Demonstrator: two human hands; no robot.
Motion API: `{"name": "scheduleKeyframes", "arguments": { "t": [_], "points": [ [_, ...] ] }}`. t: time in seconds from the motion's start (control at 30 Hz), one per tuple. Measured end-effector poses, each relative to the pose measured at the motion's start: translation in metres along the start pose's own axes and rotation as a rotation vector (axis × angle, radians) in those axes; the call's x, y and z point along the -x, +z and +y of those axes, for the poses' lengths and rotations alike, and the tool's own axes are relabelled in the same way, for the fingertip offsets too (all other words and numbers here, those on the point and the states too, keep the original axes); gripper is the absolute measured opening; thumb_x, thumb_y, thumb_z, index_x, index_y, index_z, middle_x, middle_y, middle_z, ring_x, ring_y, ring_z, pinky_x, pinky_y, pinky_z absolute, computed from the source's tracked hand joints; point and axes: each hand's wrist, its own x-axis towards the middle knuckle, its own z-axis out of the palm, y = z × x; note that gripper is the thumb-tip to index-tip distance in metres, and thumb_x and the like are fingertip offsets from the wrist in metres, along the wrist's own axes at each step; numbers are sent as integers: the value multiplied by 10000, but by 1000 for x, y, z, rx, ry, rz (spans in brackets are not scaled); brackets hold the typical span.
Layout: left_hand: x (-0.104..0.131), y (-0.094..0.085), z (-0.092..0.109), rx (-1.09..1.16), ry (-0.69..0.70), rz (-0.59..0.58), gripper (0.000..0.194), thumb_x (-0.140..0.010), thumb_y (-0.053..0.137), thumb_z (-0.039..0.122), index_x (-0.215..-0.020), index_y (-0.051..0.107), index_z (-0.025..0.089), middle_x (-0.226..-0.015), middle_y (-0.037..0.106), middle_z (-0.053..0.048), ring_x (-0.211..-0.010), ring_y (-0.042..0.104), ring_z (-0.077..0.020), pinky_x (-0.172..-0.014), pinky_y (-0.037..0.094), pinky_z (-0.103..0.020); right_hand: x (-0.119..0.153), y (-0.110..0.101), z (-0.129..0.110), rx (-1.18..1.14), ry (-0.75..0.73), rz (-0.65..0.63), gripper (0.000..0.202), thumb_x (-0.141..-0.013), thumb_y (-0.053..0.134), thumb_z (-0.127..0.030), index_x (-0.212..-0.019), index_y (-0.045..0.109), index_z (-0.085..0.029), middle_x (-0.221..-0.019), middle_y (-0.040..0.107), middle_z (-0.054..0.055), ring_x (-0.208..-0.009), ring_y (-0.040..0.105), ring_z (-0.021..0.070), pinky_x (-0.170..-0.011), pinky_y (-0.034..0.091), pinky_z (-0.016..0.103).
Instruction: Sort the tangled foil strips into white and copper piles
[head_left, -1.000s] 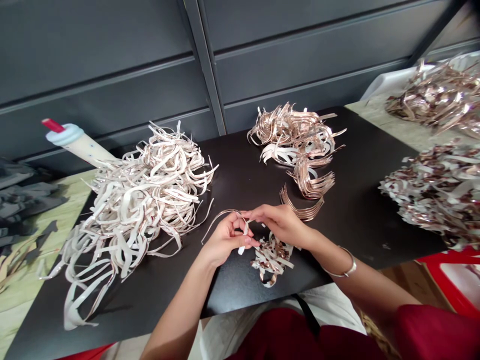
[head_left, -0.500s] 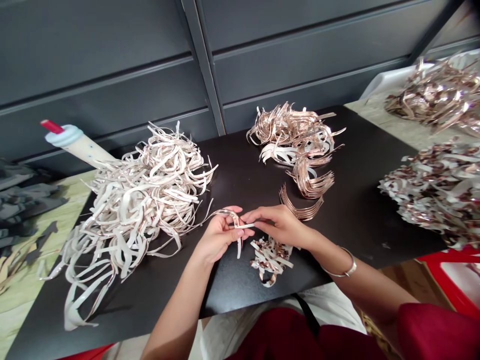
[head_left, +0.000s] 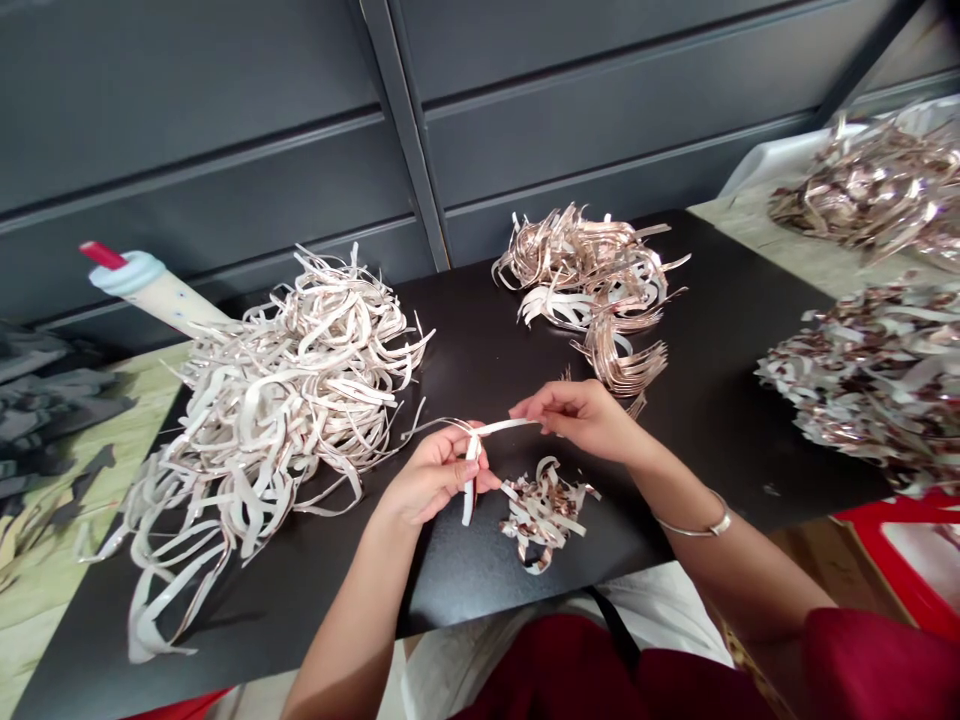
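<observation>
My left hand [head_left: 442, 472] pinches a narrow strip [head_left: 471, 480], white on one face and shiny rose-gold at its edges, with one end hanging below the fingers. A white length [head_left: 507, 427] stretches from there to my right hand [head_left: 576, 418], whose thumb and fingers close on its far end. Whether the two lengths are one piece I cannot tell. Just below the hands lies a small heap of short curled scraps [head_left: 546, 510]. A big tangle of long white strips [head_left: 292, 400] spreads to the left of my left hand.
Rose-gold strips [head_left: 585, 250] lie piled at the back, with a fanned bundle [head_left: 622, 360] in front. A large heap of scraps [head_left: 877, 380] covers the right side, a shiny pile [head_left: 885, 190] behind it. A pale tumbler [head_left: 165, 290] with a red top stands back left against the dark panels [head_left: 225, 120].
My right hand has moved right and slightly up, away from the left, drawing the white length out between them. My left hand has stayed nearly in place.
</observation>
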Motion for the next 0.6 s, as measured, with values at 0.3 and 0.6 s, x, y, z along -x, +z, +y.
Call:
{"name": "scheduleKeyframes", "arguments": {
  "t": [0.3, 0.6],
  "points": [
    [-2, 17, -8, -1018, 397, 275, 222, -905, 455, 313, -900, 631, 177, -782, 639, -30, -722, 591, -160, -693, 417, -254, 3, 16, 0, 1, -121, 283, 347, -884, 474, -508, -910, 591, -183, -871, 666, 69, -858, 628, 195, -761, 485, 329],
    [0, 24, -16, -1415, 389, 226, 208, -898, 424, 225, -770, 582, 183, -743, 620, -34, -662, 564, -174, -612, 381, -261, -1, 48, 12, 579, -234, 63, 176, -829, 640, -260, -693, 559, -182, -653, 569, 2, -662, 518, 150, -675, 416, 290]
  ]
}}
